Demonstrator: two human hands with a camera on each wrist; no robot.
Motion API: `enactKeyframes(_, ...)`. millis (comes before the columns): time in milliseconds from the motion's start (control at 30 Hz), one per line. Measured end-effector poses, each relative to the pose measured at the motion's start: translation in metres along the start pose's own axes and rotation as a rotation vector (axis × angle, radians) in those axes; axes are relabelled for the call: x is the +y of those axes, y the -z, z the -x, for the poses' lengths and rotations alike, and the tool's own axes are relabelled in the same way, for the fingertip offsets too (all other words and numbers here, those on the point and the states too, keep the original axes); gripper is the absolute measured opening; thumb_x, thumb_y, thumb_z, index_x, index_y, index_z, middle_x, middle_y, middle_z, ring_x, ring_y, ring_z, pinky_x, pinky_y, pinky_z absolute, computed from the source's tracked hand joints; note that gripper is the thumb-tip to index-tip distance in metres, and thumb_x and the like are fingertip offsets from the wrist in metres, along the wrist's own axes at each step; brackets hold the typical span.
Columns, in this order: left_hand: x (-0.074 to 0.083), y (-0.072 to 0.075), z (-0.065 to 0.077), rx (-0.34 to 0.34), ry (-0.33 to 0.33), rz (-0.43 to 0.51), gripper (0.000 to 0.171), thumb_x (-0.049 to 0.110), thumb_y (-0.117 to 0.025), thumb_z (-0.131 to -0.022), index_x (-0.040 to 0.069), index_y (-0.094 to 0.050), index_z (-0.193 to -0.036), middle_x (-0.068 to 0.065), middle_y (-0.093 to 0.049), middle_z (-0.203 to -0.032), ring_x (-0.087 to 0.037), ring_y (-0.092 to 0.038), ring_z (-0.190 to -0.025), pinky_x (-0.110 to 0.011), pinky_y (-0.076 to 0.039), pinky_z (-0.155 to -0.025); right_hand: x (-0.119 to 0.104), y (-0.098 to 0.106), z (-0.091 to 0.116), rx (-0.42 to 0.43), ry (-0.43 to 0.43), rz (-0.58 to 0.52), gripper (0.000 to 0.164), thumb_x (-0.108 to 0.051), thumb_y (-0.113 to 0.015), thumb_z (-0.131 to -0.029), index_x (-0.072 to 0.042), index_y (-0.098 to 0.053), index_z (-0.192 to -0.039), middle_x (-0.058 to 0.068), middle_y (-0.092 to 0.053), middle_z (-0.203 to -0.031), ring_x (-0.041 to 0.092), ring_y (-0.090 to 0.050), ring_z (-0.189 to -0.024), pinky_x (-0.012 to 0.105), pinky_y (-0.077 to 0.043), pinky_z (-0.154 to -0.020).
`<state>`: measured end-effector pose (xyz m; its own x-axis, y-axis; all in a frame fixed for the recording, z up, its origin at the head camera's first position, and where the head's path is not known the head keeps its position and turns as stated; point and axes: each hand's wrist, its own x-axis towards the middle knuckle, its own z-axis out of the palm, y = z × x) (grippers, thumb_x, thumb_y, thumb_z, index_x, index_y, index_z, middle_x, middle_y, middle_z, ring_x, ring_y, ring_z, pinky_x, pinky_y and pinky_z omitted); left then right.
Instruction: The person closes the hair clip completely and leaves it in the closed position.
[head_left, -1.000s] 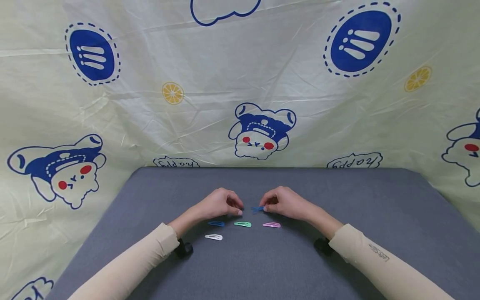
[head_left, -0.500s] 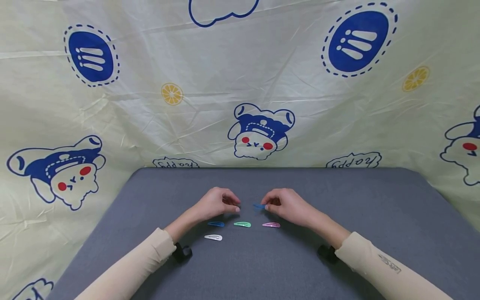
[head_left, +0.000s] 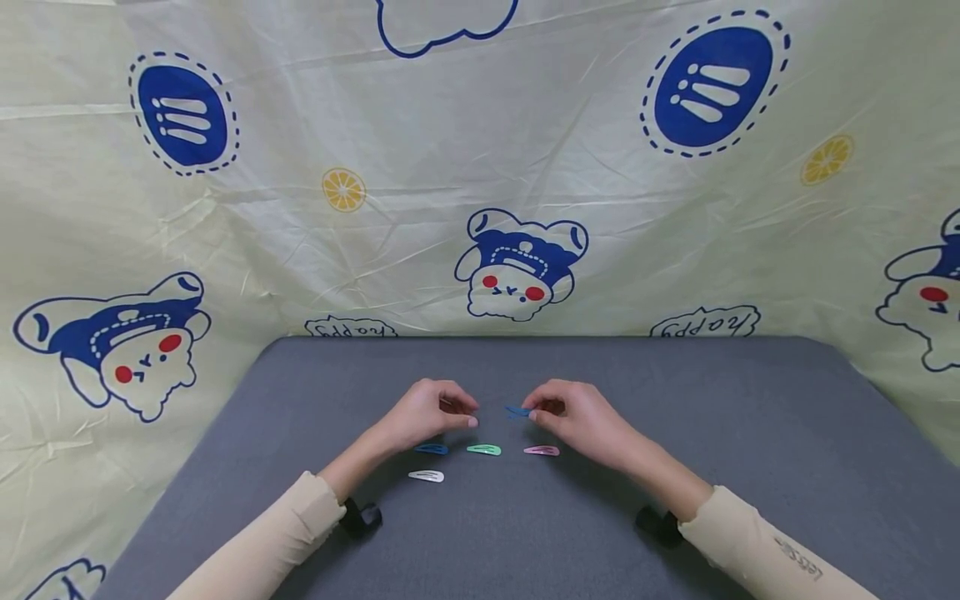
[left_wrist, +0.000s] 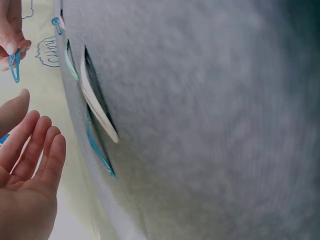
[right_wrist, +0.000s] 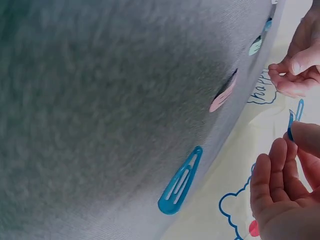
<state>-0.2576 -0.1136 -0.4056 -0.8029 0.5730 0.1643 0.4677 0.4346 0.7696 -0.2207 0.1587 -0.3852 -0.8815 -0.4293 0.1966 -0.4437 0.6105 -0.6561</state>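
Observation:
Between thumb and fingertip, my right hand (head_left: 583, 417) pinches a blue snap hair clip (head_left: 516, 412) above the table. Its two layers look spread apart in the right wrist view. My left hand (head_left: 433, 412) faces it across a small gap, fingers extended and holding nothing. Nearer than the hands lie a blue clip (head_left: 432, 449), a green clip (head_left: 483, 449) and a pink clip (head_left: 542, 451) in a row. A white clip (head_left: 426, 476) lies in front of the blue one. Another blue clip (right_wrist: 180, 182) shows by the right hand; the right arm hides it in the head view.
The grey cloth-covered table (head_left: 480, 533) ends at a far edge just beyond the hands. Behind it hangs a pale printed curtain (head_left: 420, 250). A dark band (head_left: 362, 518) sits on the left wrist, and a similar dark band (head_left: 660, 527) on the right.
My hands have drawn slightly apart, the left moving left and the right moving right, and both wrists sit nearer to me. The held blue clip stays in the right hand's pinch.

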Motion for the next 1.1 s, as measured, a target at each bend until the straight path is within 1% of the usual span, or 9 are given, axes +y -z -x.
enactKeyframes(100,0.003,-0.001,0.003,0.013,-0.004,0.012,0.022,0.016,-0.077,-0.086,0.004,-0.074,-0.104,0.003,-0.068,-0.093,-0.014,-0.063,-0.088,-0.03,-0.052,-0.082,-0.003,0.0,0.004,0.015,0.001,-0.008,0.01,-0.01,-0.069,-0.093,-0.016,-0.073,-0.1,-0.01,-0.062,-0.088,0.013,-0.058,-0.082,0.032,-0.051,-0.075)
enactKeyframes(333,0.013,-0.001,0.01,0.03,-0.011,0.063,0.023,0.015,-0.076,-0.087,0.003,-0.073,-0.106,-0.011,-0.069,-0.102,-0.016,-0.062,-0.091,-0.034,-0.052,-0.085,-0.01,0.001,0.012,0.043,-0.002,-0.04,0.012,-0.01,-0.069,-0.093,-0.018,-0.072,-0.101,-0.009,-0.064,-0.092,0.012,-0.06,-0.084,0.032,-0.052,-0.075)
enactKeyframes(567,0.025,-0.003,0.019,0.054,-0.018,0.046,0.023,0.017,-0.076,-0.088,0.005,-0.073,-0.108,-0.008,-0.068,-0.105,-0.013,-0.061,-0.093,-0.034,-0.051,-0.087,-0.017,0.004,0.02,0.07,-0.001,-0.062,0.013,-0.012,-0.07,-0.093,-0.021,-0.072,-0.102,-0.01,-0.063,-0.093,0.013,-0.059,-0.084,0.031,-0.052,-0.073)
enactKeyframes(700,0.032,-0.004,0.024,0.077,-0.027,0.062,0.022,0.017,-0.076,-0.087,0.007,-0.074,-0.107,-0.007,-0.068,-0.104,-0.014,-0.062,-0.094,-0.038,-0.051,-0.087,-0.024,0.005,0.026,0.095,-0.008,-0.053,0.013,-0.013,-0.07,-0.092,-0.023,-0.072,-0.101,-0.011,-0.063,-0.093,0.012,-0.059,-0.084,0.03,-0.051,-0.07)
enactKeyframes(833,0.037,-0.008,0.028,0.101,-0.044,0.087,0.019,0.016,-0.078,-0.086,0.013,-0.074,-0.105,0.0,-0.068,-0.101,-0.017,-0.062,-0.095,-0.043,-0.051,-0.088,-0.032,0.005,0.032,0.105,-0.041,-0.059,0.012,-0.014,-0.071,-0.092,-0.024,-0.072,-0.1,-0.011,-0.063,-0.094,0.015,-0.058,-0.084,0.03,-0.052,-0.068)
enactKeyframes(900,0.048,-0.008,0.031,0.108,-0.046,0.093,0.019,0.011,-0.077,-0.085,0.011,-0.074,-0.104,0.0,-0.068,-0.1,-0.022,-0.063,-0.095,-0.046,-0.051,-0.088,-0.035,0.006,0.035,0.109,-0.053,-0.064,0.012,-0.014,-0.071,-0.092,-0.023,-0.073,-0.1,-0.011,-0.063,-0.094,0.015,-0.058,-0.085,0.031,-0.052,-0.067)
enactKeyframes(967,0.051,-0.01,0.033,0.111,-0.054,0.09,0.019,0.011,-0.078,-0.085,0.012,-0.074,-0.104,0.002,-0.068,-0.099,-0.02,-0.063,-0.094,-0.045,-0.051,-0.088,-0.038,0.006,0.038,0.116,-0.055,-0.068,0.011,-0.014,-0.071,-0.092,-0.022,-0.073,-0.1,-0.011,-0.063,-0.093,0.015,-0.058,-0.084,0.03,-0.052,-0.067)
enactKeyframes(1033,0.055,-0.011,0.035,0.11,-0.044,0.089,0.019,0.01,-0.078,-0.085,0.012,-0.074,-0.104,0.004,-0.067,-0.098,-0.02,-0.063,-0.094,-0.046,-0.051,-0.089,-0.04,0.007,0.042,0.126,-0.05,-0.071,0.012,-0.014,-0.071,-0.092,-0.023,-0.073,-0.099,-0.012,-0.063,-0.093,0.014,-0.059,-0.084,0.03,-0.052,-0.067)
enactKeyframes(1100,0.055,-0.012,0.036,0.108,-0.041,0.076,0.018,0.014,-0.078,-0.085,0.016,-0.075,-0.103,0.009,-0.067,-0.097,-0.017,-0.062,-0.094,-0.044,-0.051,-0.089,-0.042,0.008,0.044,0.132,-0.031,-0.068,0.013,-0.013,-0.071,-0.092,-0.024,-0.073,-0.098,-0.012,-0.063,-0.093,0.013,-0.06,-0.083,0.03,-0.052,-0.068)
